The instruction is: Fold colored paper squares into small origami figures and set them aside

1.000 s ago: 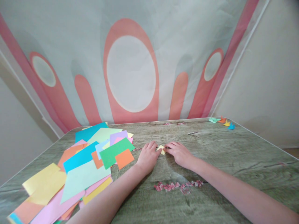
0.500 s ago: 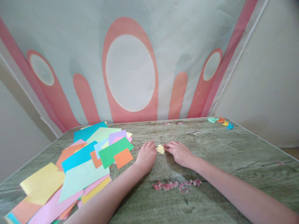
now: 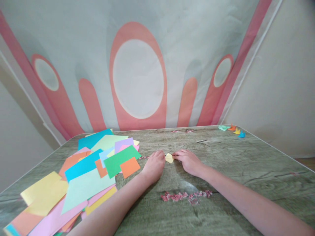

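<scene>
A small piece of folded pale yellow paper [image 3: 169,158] lies on the table between my two hands. My left hand [image 3: 155,165] is closed at its left edge, the fingers curled and their tips largely hidden behind the knuckles. From the right, my right hand [image 3: 188,161] pinches the paper's right corner between thumb and fingers. Both forearms reach in from the near side and rest low over the wood-patterned tabletop [image 3: 228,177].
Loose sheets in many colours overlap on the left, among them a green sheet [image 3: 121,160] and an orange square [image 3: 130,167]. Several small folded paper figures [image 3: 232,130] stand at the far right corner. Behind the table hangs a printed cloth [image 3: 137,78].
The camera view has tilted very slightly. Both hands stay at the yellow paper in nearly the same pose.
</scene>
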`<action>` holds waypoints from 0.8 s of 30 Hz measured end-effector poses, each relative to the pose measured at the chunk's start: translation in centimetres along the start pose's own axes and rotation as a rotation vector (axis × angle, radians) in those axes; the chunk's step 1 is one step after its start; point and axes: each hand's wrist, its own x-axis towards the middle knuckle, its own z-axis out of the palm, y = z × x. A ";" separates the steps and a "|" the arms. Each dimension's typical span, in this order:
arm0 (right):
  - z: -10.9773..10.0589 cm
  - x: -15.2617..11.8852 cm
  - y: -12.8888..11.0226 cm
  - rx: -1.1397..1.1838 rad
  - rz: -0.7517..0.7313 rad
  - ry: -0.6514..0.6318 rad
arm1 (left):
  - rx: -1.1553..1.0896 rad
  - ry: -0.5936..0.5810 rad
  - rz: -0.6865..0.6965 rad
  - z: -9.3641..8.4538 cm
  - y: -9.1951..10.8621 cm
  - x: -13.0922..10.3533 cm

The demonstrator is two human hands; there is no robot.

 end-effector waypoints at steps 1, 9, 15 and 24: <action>0.2 0.0 0.1 0.008 -0.003 0.020 | 0.001 0.001 0.001 0.0 0.0 0.0; 0.7 0.7 -0.1 -0.027 -0.003 0.041 | -0.002 -0.014 0.011 -0.5 -0.1 0.0; 0.2 1.0 -0.7 -0.066 -0.007 -0.027 | -0.012 -0.012 -0.003 -0.4 0.0 0.0; 1.1 1.0 -0.4 0.032 0.038 0.095 | -0.177 0.090 -0.075 0.9 -0.7 -0.3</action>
